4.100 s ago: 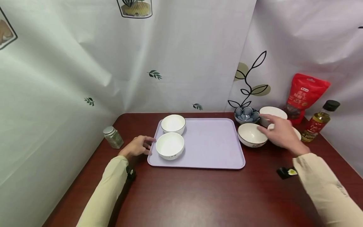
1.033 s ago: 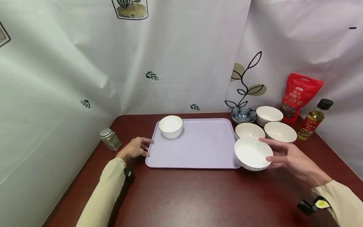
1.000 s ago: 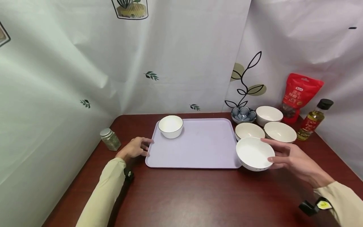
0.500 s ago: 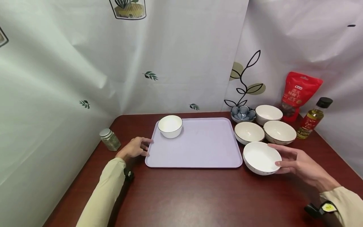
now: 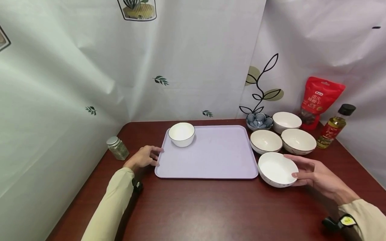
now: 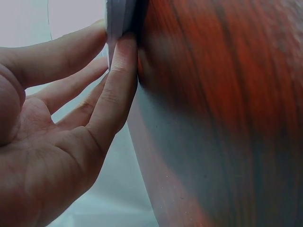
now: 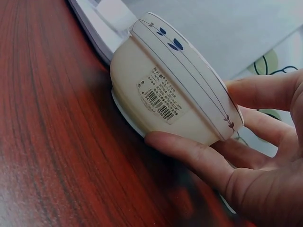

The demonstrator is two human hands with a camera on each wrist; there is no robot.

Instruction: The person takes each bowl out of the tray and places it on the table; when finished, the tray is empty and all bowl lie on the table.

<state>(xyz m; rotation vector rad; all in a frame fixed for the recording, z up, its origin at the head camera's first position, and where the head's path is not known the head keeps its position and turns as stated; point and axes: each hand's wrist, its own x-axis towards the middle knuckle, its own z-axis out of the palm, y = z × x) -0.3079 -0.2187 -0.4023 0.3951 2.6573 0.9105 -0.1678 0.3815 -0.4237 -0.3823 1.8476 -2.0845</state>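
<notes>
My right hand point(image 5: 318, 175) grips a white bowl point(image 5: 275, 169) by its right side, just right of the tray's front corner. In the right wrist view this bowl point(image 7: 156, 94) shows a barcode label and blue leaf pattern; its foot is at or very near the table. My left hand point(image 5: 143, 156) holds the left edge of the lilac tray point(image 5: 211, 154); in the left wrist view, the thumb and fingers of my left hand point(image 6: 71, 118) sit on both sides of the tray's rim point(image 6: 118, 21). Another white bowl point(image 5: 182, 134) stands at the tray's back left.
Behind the held bowl stand white bowls point(image 5: 266, 141), point(image 5: 298, 141) and a third bowl point(image 5: 287, 121), beside a blue petal-shaped dish point(image 5: 259, 121). A red pouch point(image 5: 321, 97) and oil bottle point(image 5: 334, 127) stand far right. A spice jar point(image 5: 117, 148) stands left.
The front bowl has left the tray and is now right of it in my right hand, which earlier was over the right-hand bowls. Over the last half second little moved; my left hand stays put.
</notes>
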